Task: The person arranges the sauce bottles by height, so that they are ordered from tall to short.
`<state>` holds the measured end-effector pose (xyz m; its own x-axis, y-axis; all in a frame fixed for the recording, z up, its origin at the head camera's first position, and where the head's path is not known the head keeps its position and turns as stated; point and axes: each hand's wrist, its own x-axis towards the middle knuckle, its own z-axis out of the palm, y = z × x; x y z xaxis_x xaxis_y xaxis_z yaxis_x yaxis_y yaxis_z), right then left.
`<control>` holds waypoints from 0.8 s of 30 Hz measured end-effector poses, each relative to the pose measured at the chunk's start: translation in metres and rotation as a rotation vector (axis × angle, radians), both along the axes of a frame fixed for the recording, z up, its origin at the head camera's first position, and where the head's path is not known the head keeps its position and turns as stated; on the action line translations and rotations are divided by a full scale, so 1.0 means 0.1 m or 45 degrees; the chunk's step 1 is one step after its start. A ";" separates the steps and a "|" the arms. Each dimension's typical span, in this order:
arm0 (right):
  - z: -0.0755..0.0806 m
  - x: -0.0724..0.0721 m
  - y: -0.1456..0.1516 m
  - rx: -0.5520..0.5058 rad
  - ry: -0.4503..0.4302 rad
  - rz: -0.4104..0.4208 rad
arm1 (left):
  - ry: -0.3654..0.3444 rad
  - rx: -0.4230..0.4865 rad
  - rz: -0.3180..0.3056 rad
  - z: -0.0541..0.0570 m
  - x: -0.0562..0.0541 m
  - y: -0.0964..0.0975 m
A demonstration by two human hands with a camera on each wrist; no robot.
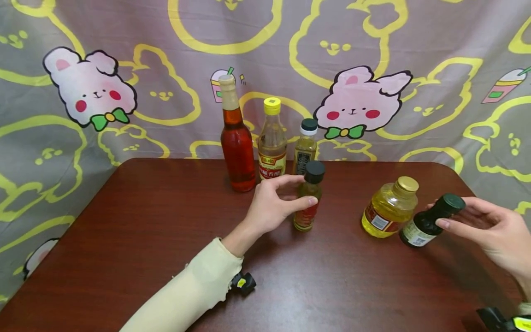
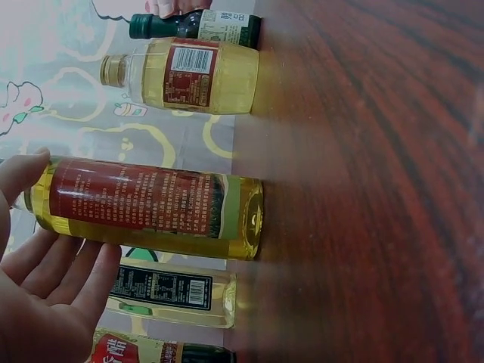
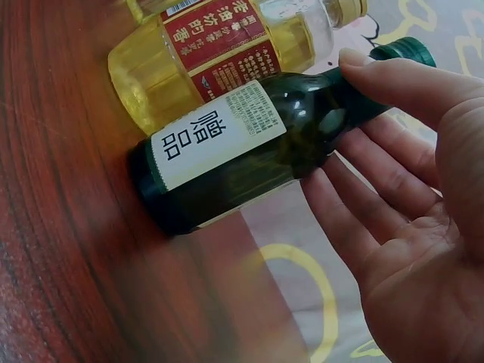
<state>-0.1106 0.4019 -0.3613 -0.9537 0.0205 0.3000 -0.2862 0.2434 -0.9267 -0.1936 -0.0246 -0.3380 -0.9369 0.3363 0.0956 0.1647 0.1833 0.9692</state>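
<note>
In the head view my left hand (image 1: pixel 271 205) grips the upper part of a black-capped oil bottle (image 1: pixel 306 216), thumb on one side and fingers on the other. The left wrist view shows its red label and yellow oil (image 2: pixel 151 200). My right hand (image 1: pixel 493 226) pinches a small dark green glass bottle (image 1: pixel 421 228) at the neck, just under its green cap. A white label faces the right wrist camera on this bottle (image 3: pixel 219 136). Close beside it stands a rounded yellow oil bottle (image 1: pixel 390 207) with a gold cap and red label.
At the back of the brown table (image 1: pixel 166 221) stand a tall red-liquid bottle (image 1: pixel 238 147), a yellow-capped vinegar bottle (image 1: pixel 272 143) and a slim green-capped oil bottle (image 1: pixel 306 145). The last one is partly hidden behind the bottle in my left hand. A patterned cloth (image 1: pixel 166 27) hangs behind.
</note>
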 end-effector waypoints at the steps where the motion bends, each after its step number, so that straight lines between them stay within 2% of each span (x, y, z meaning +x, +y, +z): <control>1: 0.00 0.00 0.00 0.042 -0.008 -0.027 | 0.000 -0.001 0.001 0.00 0.00 0.00; 3: 0.01 0.01 0.00 0.118 -0.024 -0.077 | -0.001 -0.001 0.001 0.00 0.00 0.00; 6: 0.02 0.01 0.00 0.135 -0.032 -0.088 | -0.004 0.004 0.008 0.00 0.00 0.00; 9: 0.02 0.01 -0.01 0.099 -0.043 -0.057 | -0.014 0.004 0.015 -0.01 0.00 0.00; 19: 0.03 0.02 0.00 0.327 -0.160 -0.186 | -0.054 0.043 -0.042 -0.01 -0.02 -0.04; 24: 0.04 0.02 0.01 0.297 -0.143 -0.156 | -0.061 0.025 -0.083 -0.01 -0.06 -0.06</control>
